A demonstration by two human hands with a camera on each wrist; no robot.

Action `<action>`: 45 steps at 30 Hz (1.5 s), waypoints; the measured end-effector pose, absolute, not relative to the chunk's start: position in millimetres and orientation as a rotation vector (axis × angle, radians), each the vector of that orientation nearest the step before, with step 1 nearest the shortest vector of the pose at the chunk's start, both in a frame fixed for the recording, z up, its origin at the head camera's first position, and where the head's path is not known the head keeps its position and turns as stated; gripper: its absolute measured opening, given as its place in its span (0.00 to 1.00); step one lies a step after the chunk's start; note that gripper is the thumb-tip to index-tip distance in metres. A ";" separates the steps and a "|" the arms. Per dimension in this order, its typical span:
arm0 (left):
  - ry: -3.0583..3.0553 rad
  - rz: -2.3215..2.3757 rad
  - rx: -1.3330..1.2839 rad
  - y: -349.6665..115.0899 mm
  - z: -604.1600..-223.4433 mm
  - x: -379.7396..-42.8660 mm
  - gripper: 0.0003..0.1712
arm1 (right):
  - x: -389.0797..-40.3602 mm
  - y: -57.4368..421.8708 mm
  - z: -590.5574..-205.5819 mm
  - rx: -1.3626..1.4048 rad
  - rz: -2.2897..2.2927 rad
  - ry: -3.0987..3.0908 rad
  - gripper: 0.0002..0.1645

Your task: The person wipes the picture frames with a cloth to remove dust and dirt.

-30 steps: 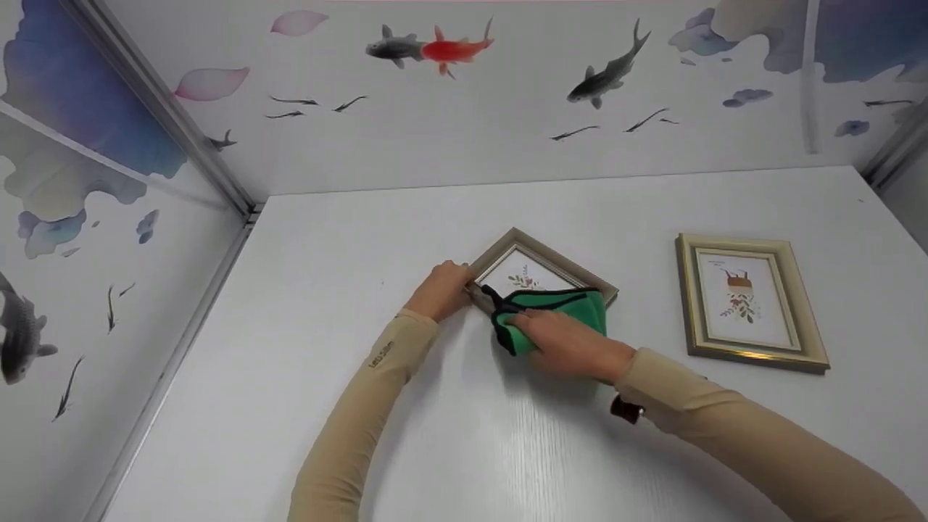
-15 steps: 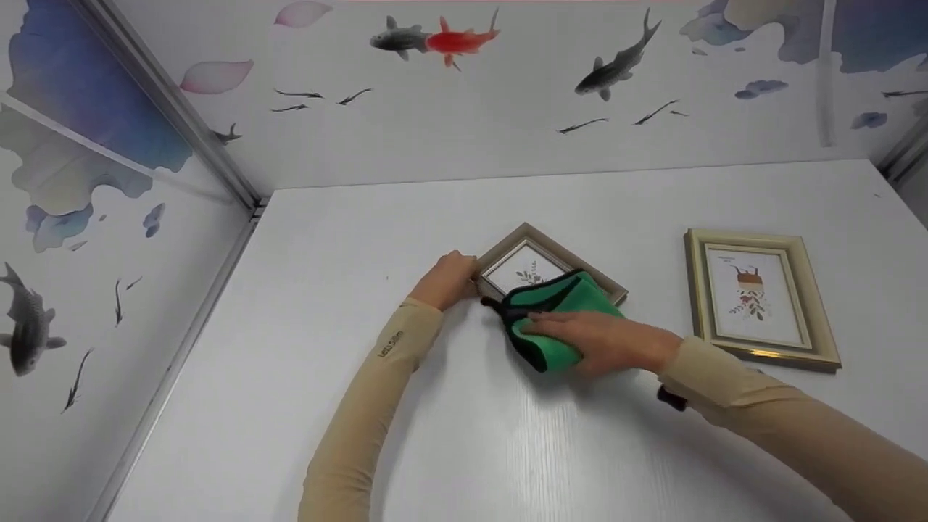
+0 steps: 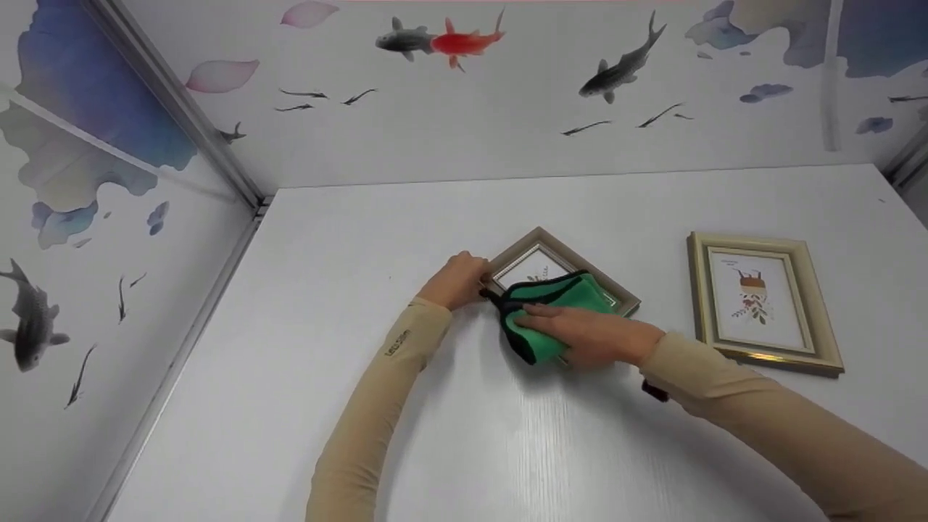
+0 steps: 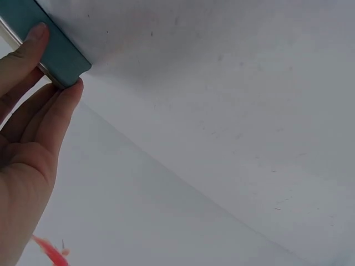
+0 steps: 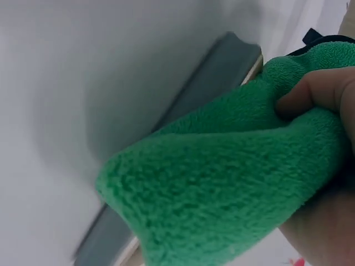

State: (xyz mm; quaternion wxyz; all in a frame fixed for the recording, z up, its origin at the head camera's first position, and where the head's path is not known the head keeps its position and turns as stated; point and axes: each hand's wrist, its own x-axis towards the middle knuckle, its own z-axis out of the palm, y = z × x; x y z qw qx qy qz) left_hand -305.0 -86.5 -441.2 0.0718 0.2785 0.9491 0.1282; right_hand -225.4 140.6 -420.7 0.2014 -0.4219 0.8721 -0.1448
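A picture frame (image 3: 515, 250) with a plant print stands turned on its corner against the white surface. My left hand (image 3: 455, 281) grips its left corner; in the left wrist view the thumb (image 4: 37, 33) lies on the frame's side (image 4: 61, 55) and the fingers reach its end. A green cloth (image 3: 583, 293) with black edging is held in my right hand (image 3: 593, 335) and covers the frame's lower part. In the right wrist view the fluffy cloth (image 5: 205, 183) is folded over the frame's edge (image 5: 216, 80), with my thumb (image 5: 310, 91) pressing into it.
A second gold picture frame (image 3: 794, 290) with a plant print is on the white surface (image 3: 464, 449), to the right of my right hand. Beyond it stands a panel with printed fish (image 3: 616, 72). Another printed panel (image 3: 36, 312) is at the left.
The right hand has slid the cloth down and right, then slightly back up and left over the frame. The held frame has shifted a little to the right with the left hand still gripping it.
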 end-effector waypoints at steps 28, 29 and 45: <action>2.832 0.309 0.788 -82.9 -440.2 -308.4 0.09 | -138.4 143.1 -421.4 -1.654 1.073 2.648 0.28; 2.829 0.311 0.798 -82.3 -440.5 -308.8 0.08 | -140.2 139.5 -422.8 -1.634 1.109 2.638 0.28; 2.825 0.286 0.830 -83.5 -439.8 -307.6 0.08 | -204.9 97.0 -428.1 -1.460 0.407 2.733 0.24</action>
